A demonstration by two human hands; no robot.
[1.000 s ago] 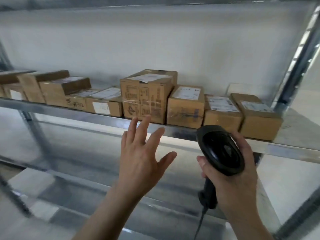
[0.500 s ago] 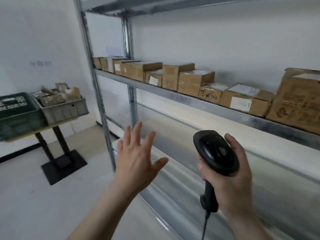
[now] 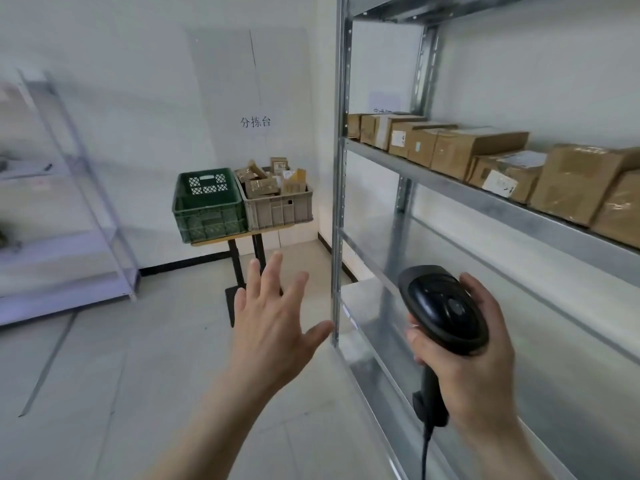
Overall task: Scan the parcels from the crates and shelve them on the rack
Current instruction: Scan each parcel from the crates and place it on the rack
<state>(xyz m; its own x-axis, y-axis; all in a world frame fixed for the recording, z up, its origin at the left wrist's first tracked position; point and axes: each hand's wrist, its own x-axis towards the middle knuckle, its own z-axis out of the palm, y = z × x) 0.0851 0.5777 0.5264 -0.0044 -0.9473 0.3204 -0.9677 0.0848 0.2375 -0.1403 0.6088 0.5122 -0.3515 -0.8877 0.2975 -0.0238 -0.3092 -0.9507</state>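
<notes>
So the view has swung hard to the left over the last second: a moment ago it was square on the row of shelved parcels (image 3: 481, 152), and now the rack (image 3: 337, 202) sits off to the right and the two crates are in plain sight across the room. That reads to me like one parcel is done and the person is turning back for the next. The left hand (image 3: 273, 317) holds nothing, fingers (image 3: 272, 271) spread and straight, palm facing away, same as it was while facing the shelf, just floating out in front. The right hand (image 3: 471, 368) hasn't changed either: it's wrapped round the handle of the black scanner (image 3: 445, 306), head pointing up, cable hanging below. The grey crate (image 3: 280, 209) is heaped with small cardboard parcels, so there's plenty left; the green crate (image 3: 207, 206) touching its left side is hard to see into, can't tell what's in it. Both sit on a small worktop (image 3: 221, 240) on a black pedestal against the far wall, under a sign. The shelf with boxes has a line of them already; the lower shelf looks bare. Next up, I'd guess, is walking over and grabbing a box with that free hand.
</notes>
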